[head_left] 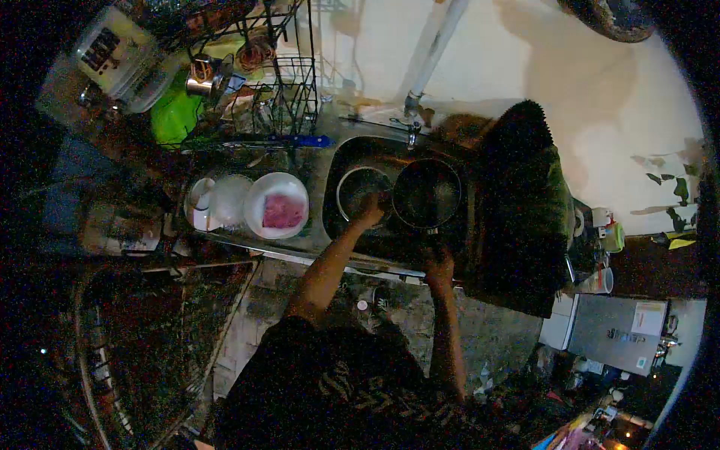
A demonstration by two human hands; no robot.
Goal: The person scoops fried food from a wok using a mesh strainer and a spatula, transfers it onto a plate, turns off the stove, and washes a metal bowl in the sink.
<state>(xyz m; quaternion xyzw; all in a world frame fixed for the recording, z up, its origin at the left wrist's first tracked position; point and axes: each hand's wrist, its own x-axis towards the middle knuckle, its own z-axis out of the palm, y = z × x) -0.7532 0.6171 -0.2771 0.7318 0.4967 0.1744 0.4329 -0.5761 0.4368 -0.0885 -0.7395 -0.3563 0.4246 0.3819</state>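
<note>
A dark round frying pan is held over the right part of the sink, its inside facing up. My right hand is closed round the pan's handle near the sink's front edge. My left hand reaches over a round metal-rimmed bowl or pot in the left part of the sink, close to the pan's left rim. Its fingers look bent together around something dark that I cannot make out. Above the basin is the faucet.
Left of the sink stand a white bowl with a pink cloth-like piece in it and other pale dishes. Behind them are a blue-handled knife and a black wire rack. A dark cloth hangs at the right.
</note>
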